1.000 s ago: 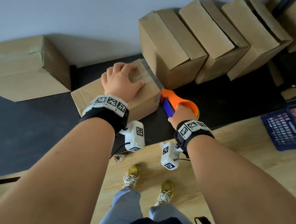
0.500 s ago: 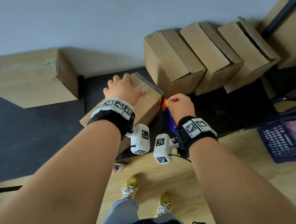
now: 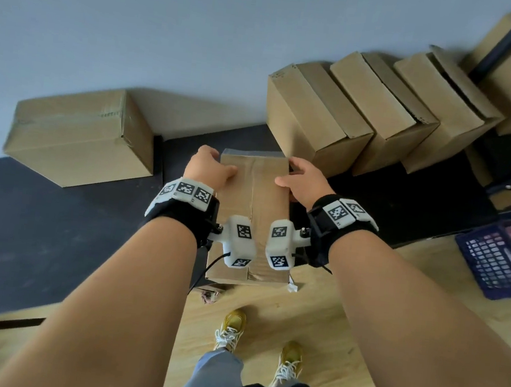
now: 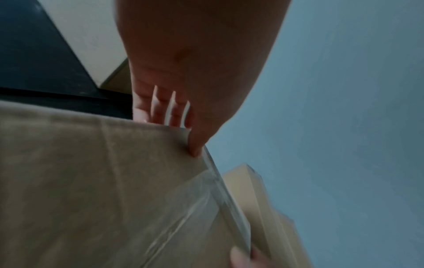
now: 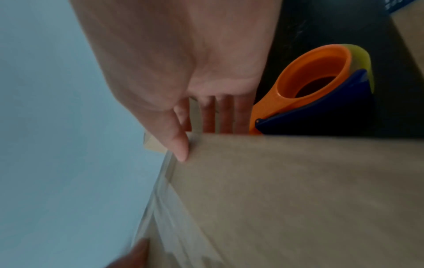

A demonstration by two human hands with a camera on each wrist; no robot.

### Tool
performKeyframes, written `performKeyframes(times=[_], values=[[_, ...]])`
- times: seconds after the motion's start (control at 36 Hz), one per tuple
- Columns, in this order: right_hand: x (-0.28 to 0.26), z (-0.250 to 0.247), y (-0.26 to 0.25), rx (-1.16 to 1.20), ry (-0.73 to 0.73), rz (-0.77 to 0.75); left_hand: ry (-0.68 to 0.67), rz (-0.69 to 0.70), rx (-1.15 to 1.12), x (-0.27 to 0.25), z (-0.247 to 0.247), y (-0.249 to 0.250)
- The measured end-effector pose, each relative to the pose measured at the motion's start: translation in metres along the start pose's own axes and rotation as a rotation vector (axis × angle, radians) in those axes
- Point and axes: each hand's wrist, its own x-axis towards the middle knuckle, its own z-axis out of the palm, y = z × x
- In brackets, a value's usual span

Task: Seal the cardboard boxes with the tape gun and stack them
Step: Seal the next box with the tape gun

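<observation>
A small cardboard box (image 3: 253, 199) with clear tape (image 3: 253, 155) over its top seam and far edge hangs between my hands, its near end out over the wooden floor. My left hand (image 3: 209, 169) grips its left side near the far corner, thumb on top. My right hand (image 3: 304, 182) grips the right side the same way. In the left wrist view my left hand (image 4: 195, 117) has its fingers running down the box (image 4: 91, 181) side. Beside my right hand (image 5: 183, 127), the orange and blue tape gun (image 5: 309, 90) lies on the dark surface behind the box (image 5: 298, 190). The head view hides it.
A larger taped box (image 3: 80, 134) lies on the black platform (image 3: 40, 218) at the left against the wall. A row of three brown boxes (image 3: 318, 121) leans at the back right. A blue plastic basket (image 3: 506, 254) sits on the wooden floor (image 3: 411, 288) at right.
My right hand let go of the tape gun and moved onto the box's right side. The box has turned lengthwise toward me and now hangs between both hands.
</observation>
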Motion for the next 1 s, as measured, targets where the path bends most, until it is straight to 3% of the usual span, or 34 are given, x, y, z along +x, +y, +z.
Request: performKeyframes(times=[0.14, 0.31, 0.44, 0.61, 0.78, 0.89, 1.0], values=[[0.005, -0.003, -0.01, 0.079, -0.107, 0.083, -0.114, -0.031, -0.303, 0.008, 0.0, -0.012], [0.012, -0.008, -0.013, 0.054, -0.163, 0.094, -0.23, -0.037, -0.373, 0.01, -0.004, -0.012], [0.018, -0.009, -0.012, 0.066, -0.162, 0.094, -0.228, 0.014, -0.316, 0.014, -0.003, -0.014], [0.022, -0.004, -0.012, -0.053, -0.054, 0.033, -0.094, 0.051, -0.261, 0.016, 0.0, -0.017], [0.02, -0.002, -0.01, -0.102, 0.018, -0.108, 0.074, 0.258, -0.094, 0.014, 0.004, -0.01], [0.018, 0.0, -0.005, -0.174, 0.034, -0.188, 0.04, 0.352, 0.04, 0.014, 0.007, -0.004], [0.02, -0.001, 0.002, -0.169, 0.029, -0.172, -0.051, 0.309, 0.089, 0.015, 0.007, -0.007]])
